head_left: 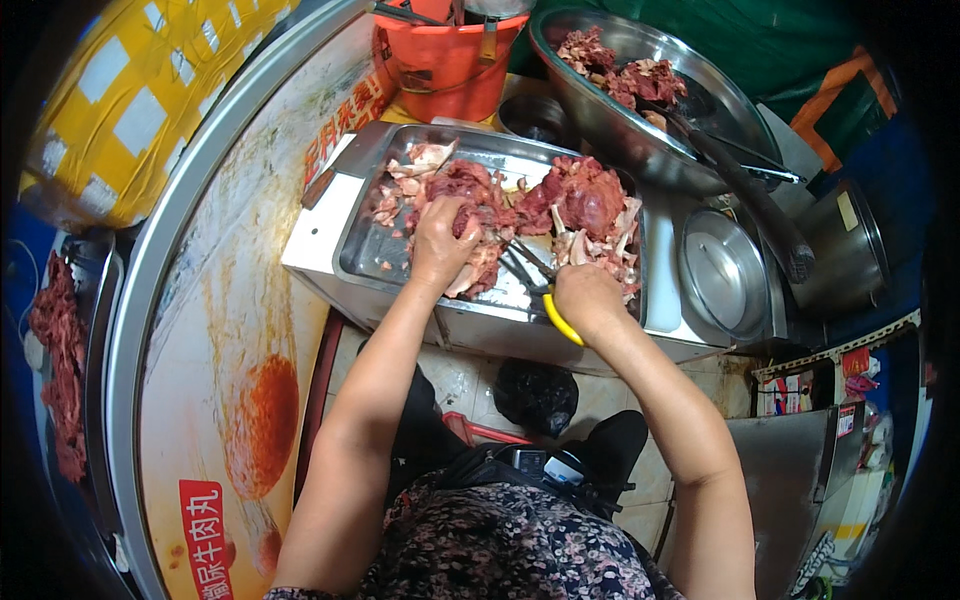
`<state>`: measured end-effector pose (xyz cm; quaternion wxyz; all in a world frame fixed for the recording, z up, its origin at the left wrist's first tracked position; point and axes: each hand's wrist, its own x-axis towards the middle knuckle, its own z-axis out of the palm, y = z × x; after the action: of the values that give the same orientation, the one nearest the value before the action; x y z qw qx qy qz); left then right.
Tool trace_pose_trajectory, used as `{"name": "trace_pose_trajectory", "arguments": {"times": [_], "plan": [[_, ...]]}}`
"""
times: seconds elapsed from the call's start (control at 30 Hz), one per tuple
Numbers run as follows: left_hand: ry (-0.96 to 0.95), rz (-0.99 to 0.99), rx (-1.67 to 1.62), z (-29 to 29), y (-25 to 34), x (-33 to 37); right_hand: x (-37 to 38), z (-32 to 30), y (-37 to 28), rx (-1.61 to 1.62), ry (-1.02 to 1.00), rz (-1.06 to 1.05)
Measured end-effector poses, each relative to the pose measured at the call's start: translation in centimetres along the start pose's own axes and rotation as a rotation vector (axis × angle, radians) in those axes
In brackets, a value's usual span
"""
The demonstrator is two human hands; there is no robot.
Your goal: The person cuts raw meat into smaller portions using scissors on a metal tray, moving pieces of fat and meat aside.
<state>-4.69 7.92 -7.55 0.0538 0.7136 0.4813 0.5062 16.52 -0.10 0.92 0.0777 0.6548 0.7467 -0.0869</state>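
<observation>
My left hand [440,243] grips a dark red chunk of raw meat [466,184] at the left-centre of a metal tray [362,243]. In my right hand [592,300] is a pair of scissors with dark blades and yellow handles [566,320]. Their blades point up and left to the lower edge of the gripped meat; whether they are cutting into it I cannot tell. A second large piece of raw meat [590,198] lies at the tray's right side, above my right hand, with pale bony scraps [598,252] below it. Smaller pale trimmings [425,158] sit at the upper left.
Behind the tray stand an orange-red bucket [450,75] and a big steel basin [690,165] holding more meat [645,82]. A smaller steel bowl [728,275] and a tall pot [845,250] are at right. A black plastic bag [537,395] lies on the floor below.
</observation>
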Motion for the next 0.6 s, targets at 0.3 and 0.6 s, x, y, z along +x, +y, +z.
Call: {"name": "trace_pose_trajectory", "arguments": {"times": [0.3,0.6], "plan": [[-0.027,-0.002,-0.048,0.3,-0.3,-0.1,2.3,-0.4,3.7,0.32,-0.216,-0.059],[-0.049,-0.04,-0.018,0.2,0.1,0.1,4.3,-0.7,6.8,0.884,-0.646,0.103]]}}
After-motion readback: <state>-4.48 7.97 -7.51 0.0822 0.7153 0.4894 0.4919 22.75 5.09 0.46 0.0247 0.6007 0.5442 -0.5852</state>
